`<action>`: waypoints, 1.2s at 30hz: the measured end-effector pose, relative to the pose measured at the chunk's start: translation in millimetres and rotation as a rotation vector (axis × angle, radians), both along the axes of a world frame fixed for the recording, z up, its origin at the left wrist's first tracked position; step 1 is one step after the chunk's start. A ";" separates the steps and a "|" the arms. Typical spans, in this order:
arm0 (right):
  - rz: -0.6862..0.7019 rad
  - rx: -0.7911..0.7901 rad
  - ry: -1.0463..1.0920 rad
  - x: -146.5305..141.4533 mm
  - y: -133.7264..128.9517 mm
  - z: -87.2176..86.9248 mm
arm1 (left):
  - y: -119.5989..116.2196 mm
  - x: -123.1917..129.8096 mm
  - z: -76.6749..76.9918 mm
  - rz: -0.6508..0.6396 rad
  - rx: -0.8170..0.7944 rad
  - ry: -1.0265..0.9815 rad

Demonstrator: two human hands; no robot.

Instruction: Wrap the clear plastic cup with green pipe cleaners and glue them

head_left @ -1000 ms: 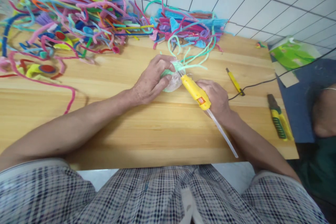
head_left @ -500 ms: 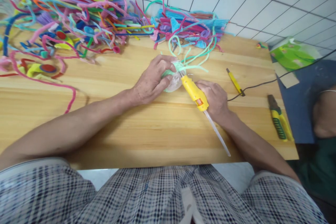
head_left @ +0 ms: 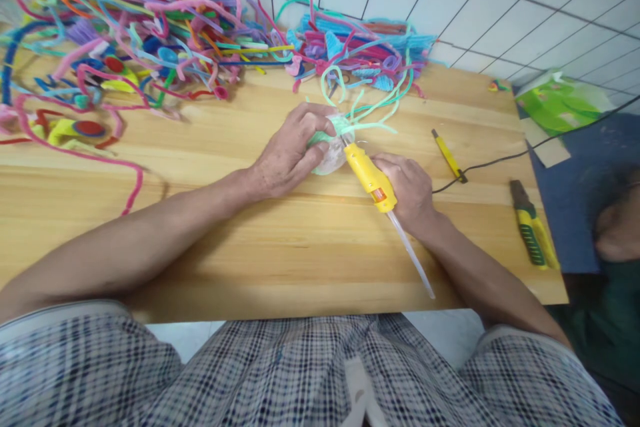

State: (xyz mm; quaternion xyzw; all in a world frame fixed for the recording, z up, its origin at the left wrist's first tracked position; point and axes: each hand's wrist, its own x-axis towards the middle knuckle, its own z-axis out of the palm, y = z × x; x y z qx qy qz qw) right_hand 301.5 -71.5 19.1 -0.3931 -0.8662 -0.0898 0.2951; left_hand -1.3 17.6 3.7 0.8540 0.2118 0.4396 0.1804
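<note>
My left hand [head_left: 295, 150] grips a round, whitish, see-through piece [head_left: 332, 157] with mint green pipe cleaners [head_left: 373, 126] on it, whose loose ends spread to the right and back. My right hand [head_left: 407, 187] is closed around a yellow glue gun [head_left: 370, 177]. The gun's metal tip touches or nearly touches the piece beside my left fingertips. From the gun's rear a clear glue stick [head_left: 413, 257] sticks out toward the table's front edge.
Pipe cleaners [head_left: 195, 47] in many colours lie heaped along the back left. A yellow cutter [head_left: 449, 155], a black cable [head_left: 493, 160] and green-yellow pliers [head_left: 531, 230] are at the right. Beyond the right edge are a green bag [head_left: 560, 103] and part of another person [head_left: 620, 230].
The rear end of the glue stick has shifted slightly left. Both hands are almost where they were. The other person's part at the right edge has moved a little.
</note>
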 end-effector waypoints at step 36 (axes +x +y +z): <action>-0.002 0.025 -0.010 -1.8 -1.2 0.0 | -0.4 -0.3 1.4 -0.001 0.006 0.008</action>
